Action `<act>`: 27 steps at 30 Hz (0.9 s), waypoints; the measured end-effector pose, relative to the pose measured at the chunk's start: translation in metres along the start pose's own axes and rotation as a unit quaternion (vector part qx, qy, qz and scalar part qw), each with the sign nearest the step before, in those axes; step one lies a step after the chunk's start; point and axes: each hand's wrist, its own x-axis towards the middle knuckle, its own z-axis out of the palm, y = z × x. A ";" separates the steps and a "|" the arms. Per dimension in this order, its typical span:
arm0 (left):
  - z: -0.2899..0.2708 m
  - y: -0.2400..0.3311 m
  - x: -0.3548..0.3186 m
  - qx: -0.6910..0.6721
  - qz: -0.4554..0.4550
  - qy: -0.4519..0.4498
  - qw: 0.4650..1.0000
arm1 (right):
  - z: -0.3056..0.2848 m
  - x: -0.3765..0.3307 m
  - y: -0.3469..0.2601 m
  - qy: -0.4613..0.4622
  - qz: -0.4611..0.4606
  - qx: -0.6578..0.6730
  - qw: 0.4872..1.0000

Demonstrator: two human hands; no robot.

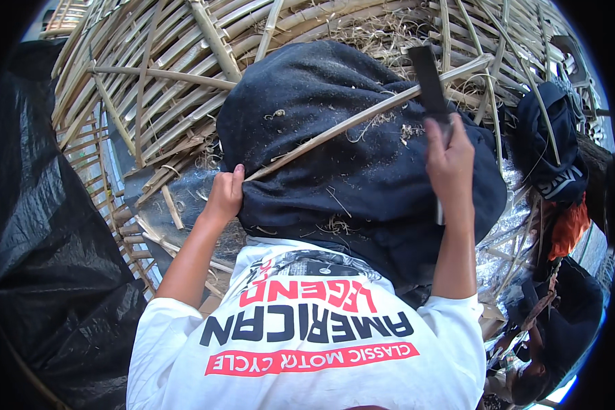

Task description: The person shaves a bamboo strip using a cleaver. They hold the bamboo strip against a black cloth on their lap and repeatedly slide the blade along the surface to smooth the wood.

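Bamboo strip (362, 119), straw-coloured, slender and straight, slants from near left to far right over dark cloth (294, 89), left hand (226, 196) pinching its near end, right hand (449, 154) closed round a dark, flat-bladed knife (428, 75).

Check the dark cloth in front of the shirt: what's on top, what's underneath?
Pale shavings lie on the dark cloth. A pale strip, held by the left hand, crosses over it; contact is unclear. What's underneath is covered and can't be seen.
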 end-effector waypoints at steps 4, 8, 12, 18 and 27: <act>0.001 -0.002 -0.002 0.004 -0.005 0.004 1.000 | 0.019 0.003 0.015 0.035 0.025 0.047 0.998; -0.007 0.003 0.000 0.012 -0.016 -0.009 1.000 | 0.010 0.003 0.025 0.004 0.012 0.036 0.999; 0.001 -0.006 0.001 0.010 0.009 0.005 1.000 | 0.000 0.008 0.004 0.008 0.046 0.071 0.996; -0.001 -0.004 -0.003 0.034 0.089 0.016 0.995 | 0.027 -0.003 0.018 -0.046 -0.005 -0.011 0.999; 0.008 -0.048 -0.009 0.145 0.244 0.009 0.959 | 0.047 -0.009 0.015 -0.041 -0.022 -0.039 0.998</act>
